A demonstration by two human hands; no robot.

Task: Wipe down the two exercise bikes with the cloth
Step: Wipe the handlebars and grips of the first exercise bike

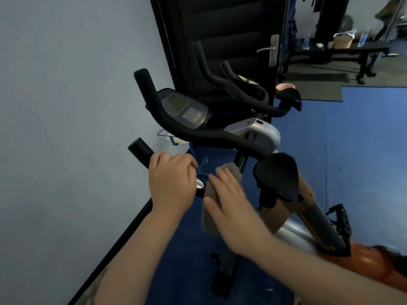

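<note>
The near exercise bike has black foam handlebars point(204, 139), a console screen point(184, 108) and a black elbow pad point(277, 175). My left hand point(170, 179) grips the near left handlebar just below its end point(139, 148). My right hand point(229, 203) lies with straight fingers on a grey fluffy cloth point(211, 219), pressing it against the handlebar next to my left hand. The cloth hangs down below my palm. A second bike point(240, 93) with the same black bars stands behind the first, in front of a black door.
A light blue wall point(66, 128) runs close along the left. The black door point(231, 29) with a metal handle stands behind the bikes. Blue floor mats point(352, 150) lie to the right. A black bench point(339, 51) with bottles and a bag is far right.
</note>
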